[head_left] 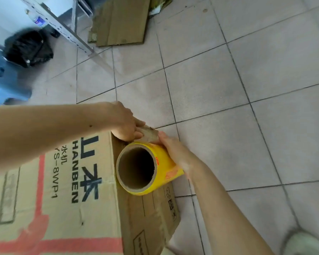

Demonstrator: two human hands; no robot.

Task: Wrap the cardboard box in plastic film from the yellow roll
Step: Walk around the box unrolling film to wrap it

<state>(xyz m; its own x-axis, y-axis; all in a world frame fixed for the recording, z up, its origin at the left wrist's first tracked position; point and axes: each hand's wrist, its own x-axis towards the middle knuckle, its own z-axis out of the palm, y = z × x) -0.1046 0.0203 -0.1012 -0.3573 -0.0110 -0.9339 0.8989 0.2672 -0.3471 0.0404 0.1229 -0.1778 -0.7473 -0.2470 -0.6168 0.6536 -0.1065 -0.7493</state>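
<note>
- The pale grey tiled floor [228, 80] fills most of the view, its square matt tiles split by thin dark grout lines.
- The large brown corrugated cardboard box [66, 190] stands on the floor at lower left; its top face carries black lettering and a faded red band, and the side face shows small printed handling marks.
- A flattened sheet of brown cardboard [120, 21] lies on the tiles at the top, creased and frayed at its lower edge.
- A crumpled black bag [29, 46] sits at upper left beside a perforated grey metal shelf upright [63, 26].
- The yellow roll of plastic film [145, 168] on a brown cardboard tube is held over the box's far right corner, its hollow round end facing the camera; glossy yellow wrap with red print covers the tube.
- The right hand [175, 153] grips the roll's far side, fingers curled round the yellow surface.
- The left hand [125, 124] reaches across the box top and pinches the bare tube end at the roll's far end.
- A pale shoe toe [304, 243] shows blurred at the lower right corner.
</note>
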